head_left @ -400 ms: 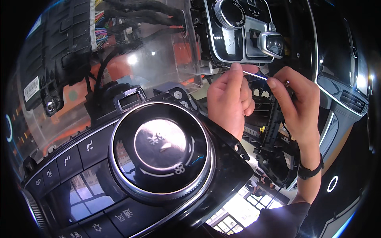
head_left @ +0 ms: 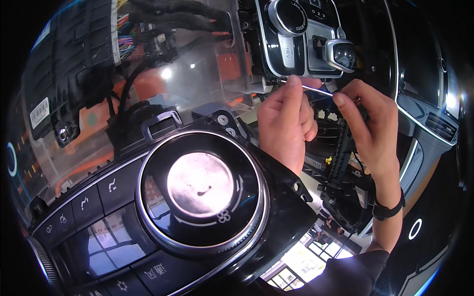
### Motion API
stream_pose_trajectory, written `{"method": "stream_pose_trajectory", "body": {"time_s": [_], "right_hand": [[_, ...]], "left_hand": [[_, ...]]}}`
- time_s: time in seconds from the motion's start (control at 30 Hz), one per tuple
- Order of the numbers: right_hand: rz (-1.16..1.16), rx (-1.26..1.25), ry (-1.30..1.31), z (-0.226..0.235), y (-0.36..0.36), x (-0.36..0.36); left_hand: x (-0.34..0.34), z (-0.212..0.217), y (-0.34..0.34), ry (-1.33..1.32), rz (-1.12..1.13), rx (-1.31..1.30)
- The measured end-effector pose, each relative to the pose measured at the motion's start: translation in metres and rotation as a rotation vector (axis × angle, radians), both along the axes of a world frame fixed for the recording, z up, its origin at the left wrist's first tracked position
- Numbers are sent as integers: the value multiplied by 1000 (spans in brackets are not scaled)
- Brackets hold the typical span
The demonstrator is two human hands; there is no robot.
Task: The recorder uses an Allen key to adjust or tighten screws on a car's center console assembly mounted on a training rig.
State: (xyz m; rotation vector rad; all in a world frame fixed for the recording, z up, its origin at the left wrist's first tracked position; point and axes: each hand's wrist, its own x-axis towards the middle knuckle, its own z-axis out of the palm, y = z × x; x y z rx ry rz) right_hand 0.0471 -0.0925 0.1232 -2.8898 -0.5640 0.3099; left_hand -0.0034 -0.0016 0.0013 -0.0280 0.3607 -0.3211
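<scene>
A thin, shiny metal rod [head_left: 318, 90] spans the gap between my two hands, just below the edge of the gear selector panel [head_left: 284, 66]. My left hand [head_left: 286, 121] is closed, its thumb and index finger pinching the rod's left part. The thumb and fingers of my right hand [head_left: 373, 118] are closed on the rod's other end. Whether the rod has a handle is hidden by my fingers. The selector panel has a round dial [head_left: 288, 18] and a short gear lever [head_left: 341, 55].
A climate control panel with a large round knob [head_left: 200, 185] fills the near left. Behind it are a clear cover [head_left: 202, 64], black cables [head_left: 173, 19] and coloured wires [head_left: 126, 42]. Black brackets and wiring [head_left: 340, 153] lie below my hands. A glossy dark trim with an air vent [head_left: 438, 124] is at right.
The view has shifted very slightly. Both hands keep the same grip on the rod, in nearly the same place under the selector panel.
</scene>
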Motion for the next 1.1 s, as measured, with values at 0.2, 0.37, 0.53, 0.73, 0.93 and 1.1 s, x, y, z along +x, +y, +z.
{"method": "stream_pose_trajectory", "body": {"time_s": [0.2,0.37,0.53,0.73,0.93,1.1], "right_hand": [[-670,341,509,9,4,-3],[-874,604,737,18,12,6],[-92,-19,233,25,34,17],[820,-494,-30,40,46,29],[-133,-169,334,38,36,13],[-409,38,428,28,36,8]], "left_hand": [[1,-1,0,-3,9,-12],[2,1,0,-3,18,-26],[3,4,5,41,19,-106],[6,9,12,171,-8,-244],[6,10,17,150,-67,-253],[5,10,14,131,-58,-217]]}}
